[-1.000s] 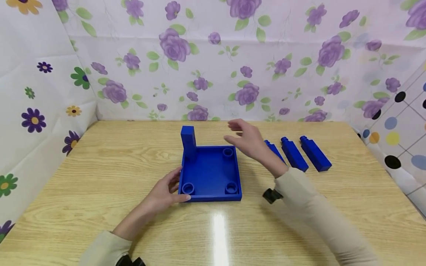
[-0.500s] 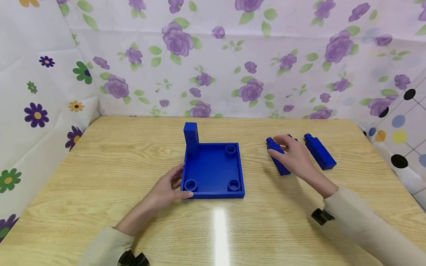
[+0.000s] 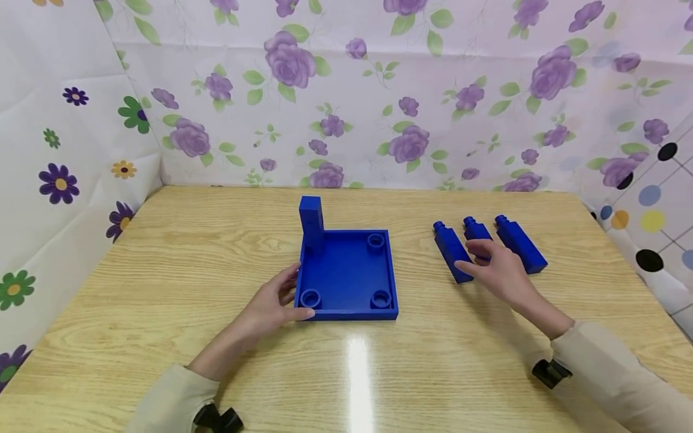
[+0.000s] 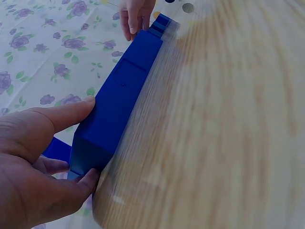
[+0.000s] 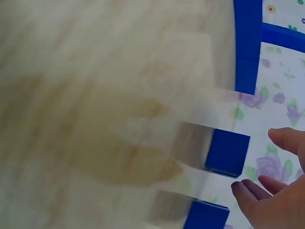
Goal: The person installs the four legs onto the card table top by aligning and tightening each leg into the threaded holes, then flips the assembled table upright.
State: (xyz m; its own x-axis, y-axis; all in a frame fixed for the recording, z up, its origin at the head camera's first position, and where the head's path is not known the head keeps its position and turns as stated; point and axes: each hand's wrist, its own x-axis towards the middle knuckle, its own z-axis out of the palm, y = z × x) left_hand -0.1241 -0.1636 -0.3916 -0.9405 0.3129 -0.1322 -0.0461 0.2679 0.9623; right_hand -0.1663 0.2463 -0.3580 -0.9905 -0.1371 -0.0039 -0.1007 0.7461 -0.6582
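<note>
A blue square panel (image 3: 346, 270) with a raised rim lies on the table, round sockets showing in three of its corners. At its back left corner stands an upright square post (image 3: 311, 222). My left hand (image 3: 265, 310) grips the front left corner, thumb on the front rim and fingers along the side; the left wrist view shows this hold on the panel (image 4: 114, 95). Over to the right, my right hand (image 3: 500, 270) is above the left leg (image 3: 450, 249) and middle leg (image 3: 476, 230), fingers loosely bent, holding nothing. Part of the middle leg is hidden behind it.
A third blue leg (image 3: 521, 245) with a threaded end lies furthest right, roughly parallel to the other two. The wooden table (image 3: 162, 270) ends at a flowered cloth wall (image 3: 346, 120) behind, with patterned cloth on both sides.
My right hand has left the panel's back right side and moved right, over the left leg, then slightly further towards the middle one. My left hand keeps its grip; the head view shifted slightly.
</note>
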